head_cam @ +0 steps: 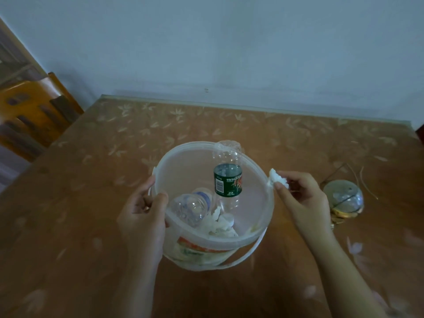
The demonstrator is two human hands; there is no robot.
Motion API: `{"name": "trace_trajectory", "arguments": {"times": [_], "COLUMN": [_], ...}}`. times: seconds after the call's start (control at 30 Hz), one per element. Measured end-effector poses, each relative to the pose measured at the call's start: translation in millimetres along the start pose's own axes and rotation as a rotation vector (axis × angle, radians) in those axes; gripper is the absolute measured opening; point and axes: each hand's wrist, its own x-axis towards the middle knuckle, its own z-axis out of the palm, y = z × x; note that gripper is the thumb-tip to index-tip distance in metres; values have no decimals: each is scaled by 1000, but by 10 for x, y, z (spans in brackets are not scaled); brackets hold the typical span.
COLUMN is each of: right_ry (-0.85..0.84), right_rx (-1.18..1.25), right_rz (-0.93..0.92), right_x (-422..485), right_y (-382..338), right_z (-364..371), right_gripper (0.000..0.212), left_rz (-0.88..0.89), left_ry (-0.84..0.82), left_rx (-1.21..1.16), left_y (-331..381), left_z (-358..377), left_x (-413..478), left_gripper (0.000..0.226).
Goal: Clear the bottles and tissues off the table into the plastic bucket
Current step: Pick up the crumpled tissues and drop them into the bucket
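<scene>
Gripped the near-left rim of the plastic bucket (250,238) with the left grip (142,216), thumb inside the wall and fingers curled outside. Pinched a crumpled tissue (278,180) between thumb and fingertips of the right grip (300,199), right at the bucket's right rim and not yet over the opening. Found inside a clear bottle (189,208) on its side, a green-labelled bottle (228,180) neck-down with its base above the far rim, and a wad of white tissues (221,224) at the bottom. Judged the step to be the dropping of what looked like the last tissue. Called next for a short shift leftward over the mouth and a loosening of the pinch. Noted a round glass ornament (345,198) near the bucket's right on the table (91,191), likely no part of the clearing. Spotted no further bottle or tissue toward the chair (29,111) and wall (229,42).
</scene>
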Motion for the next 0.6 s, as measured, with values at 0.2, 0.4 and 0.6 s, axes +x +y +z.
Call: {"name": "trace_trajectory", "arguments": {"times": [0.2,0.4,0.6], "right_ry": [-175,-50,0], "right_rx": [-158,-282,-167], "right_rz": [-42,2,207], "right_x": [-339,-644,-991], "right_y": [-167,-133,-114], "right_z": [-211,-451,-630], "right_gripper": [30,33,25], "left_rz": [15,-30,-11], "left_ry": [-88,-114,-167], "left_rx": [-12,-54,-73], "left_y": [79,117,194], "left_z": [50,-48,-172], "left_x": [-333,-559,-703], "left_gripper": [38,32,32]}}
